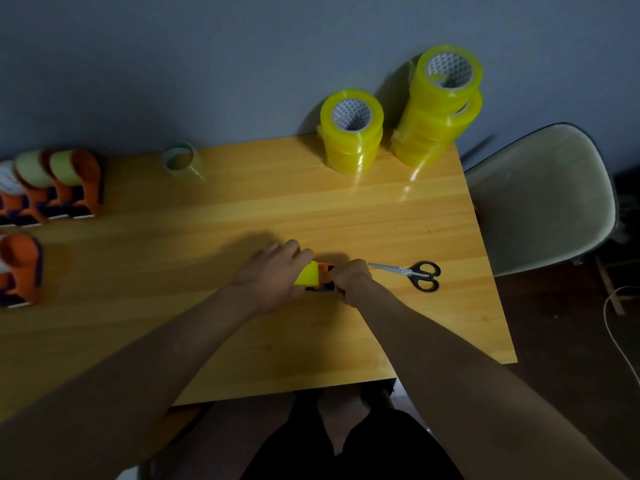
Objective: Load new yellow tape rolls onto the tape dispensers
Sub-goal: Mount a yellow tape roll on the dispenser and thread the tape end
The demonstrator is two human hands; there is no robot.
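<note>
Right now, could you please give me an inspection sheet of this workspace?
Surface: wooden table, bare in the middle.
Job's things: two stacks of yellow rolls at the far edge; loaded dispensers at left; one dispenser with a yellow roll between the hands.
Clutter: scissors; near-empty roll.
Hands: left hand holds the yellow roll; right hand grips the dispenser.
Cables: white cord on the floor, right.
Surroundings: chair, grey wall.
</note>
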